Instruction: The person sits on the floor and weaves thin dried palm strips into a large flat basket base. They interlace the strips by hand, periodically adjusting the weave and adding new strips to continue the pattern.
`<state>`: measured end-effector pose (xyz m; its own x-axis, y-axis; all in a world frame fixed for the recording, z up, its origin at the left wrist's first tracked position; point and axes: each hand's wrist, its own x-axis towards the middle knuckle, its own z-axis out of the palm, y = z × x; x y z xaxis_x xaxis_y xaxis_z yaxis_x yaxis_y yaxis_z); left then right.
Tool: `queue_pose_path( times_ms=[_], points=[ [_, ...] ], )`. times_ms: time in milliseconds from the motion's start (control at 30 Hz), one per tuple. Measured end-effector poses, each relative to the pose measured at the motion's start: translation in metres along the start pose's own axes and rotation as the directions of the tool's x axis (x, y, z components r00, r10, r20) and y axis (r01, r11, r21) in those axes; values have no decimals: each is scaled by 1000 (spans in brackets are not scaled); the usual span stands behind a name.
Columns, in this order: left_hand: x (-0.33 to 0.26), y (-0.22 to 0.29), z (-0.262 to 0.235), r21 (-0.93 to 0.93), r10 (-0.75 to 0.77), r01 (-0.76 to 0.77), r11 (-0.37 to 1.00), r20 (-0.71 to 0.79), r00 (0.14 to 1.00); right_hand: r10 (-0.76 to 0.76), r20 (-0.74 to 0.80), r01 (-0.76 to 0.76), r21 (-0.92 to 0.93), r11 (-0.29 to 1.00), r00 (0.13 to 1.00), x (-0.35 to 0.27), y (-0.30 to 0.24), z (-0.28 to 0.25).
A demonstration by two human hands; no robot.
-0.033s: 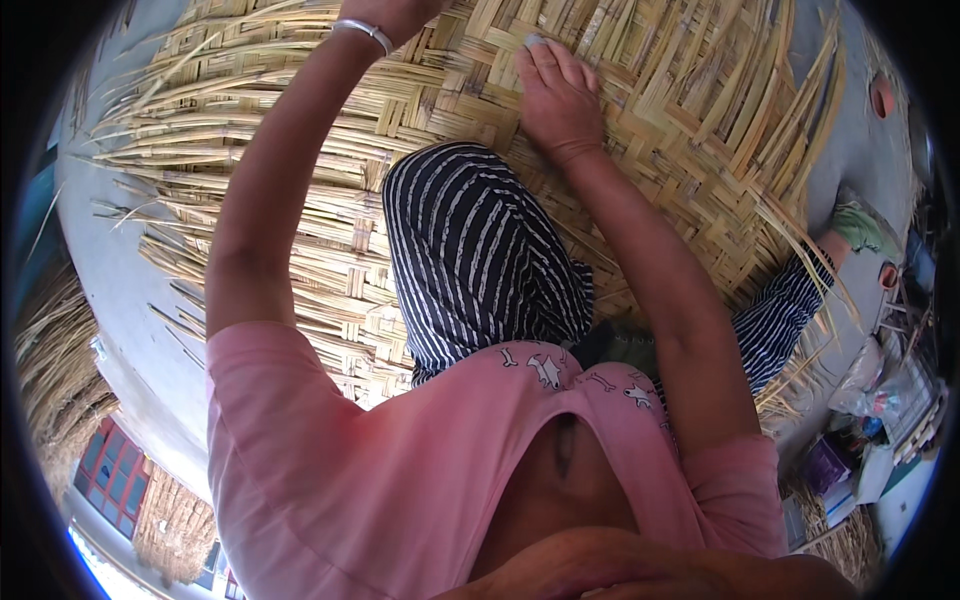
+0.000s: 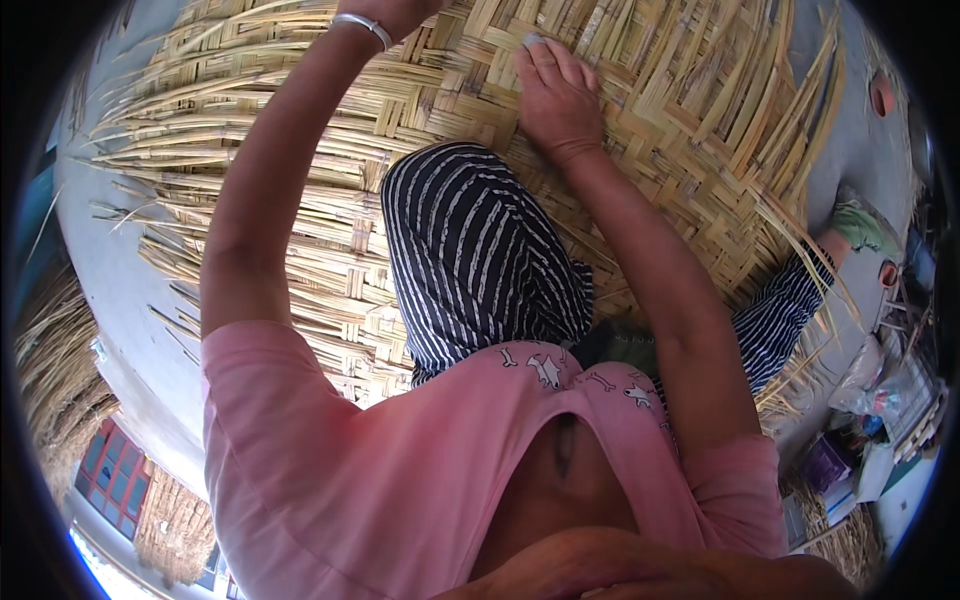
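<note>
A large mat (image 2: 690,130) of flat pale straw-coloured strips spreads beneath me, woven in a diagonal pattern with long loose ends along its left and right sides. My right hand (image 2: 562,100) rests palm down on the weave, fingers stretched forward and lying against it. A small grey wrap or cap (image 2: 533,39) covers one of its fingertips. At the top edge, my left hand (image 2: 395,12) reaches over the mat, with a silver bangle (image 2: 366,30) on the wrist. The picture's edge cuts off its fingers, so any grip there is hidden.
My knee in striped trousers (image 2: 470,250) presses on the mat, between my arms. Grey floor (image 2: 130,330) borders it. Dry straw bundles (image 2: 55,350) stand at left. On the right are a reddish-brown pot (image 2: 882,95), a purple box (image 2: 828,462) and plastic bags (image 2: 862,380).
My left arm has shifted very slightly to the left. The right hand stays in the same place on the mat.
</note>
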<state>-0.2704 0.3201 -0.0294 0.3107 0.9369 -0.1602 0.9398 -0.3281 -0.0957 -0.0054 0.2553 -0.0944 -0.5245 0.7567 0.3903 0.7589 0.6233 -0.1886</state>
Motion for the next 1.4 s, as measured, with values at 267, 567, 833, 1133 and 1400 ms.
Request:
queue_pose_path(
  times_ms=[267,567,833,1133,1400],
  points=[
    [23,-17,-6,-81,-83,95,992,137,987,-11,-40,9,-51,999,999,4,-1,-1],
    [33,-9,-10,-93,-91,88,992,-37,995,14,26,-10,-165,986,1000,6,-3,-2],
    [36,-30,-2,-267,-11,31,963,75,997,25,32,-21,-117,993,999,5,0,-2],
    [33,-30,-16,-187,55,-33,982,115,992,53,78,-48,-67,997,996,8,0,-5],
    [20,-14,-30,-12,31,-30,999,173,984,28,82,-21,-80,997,996,6,3,-4]
  ],
)
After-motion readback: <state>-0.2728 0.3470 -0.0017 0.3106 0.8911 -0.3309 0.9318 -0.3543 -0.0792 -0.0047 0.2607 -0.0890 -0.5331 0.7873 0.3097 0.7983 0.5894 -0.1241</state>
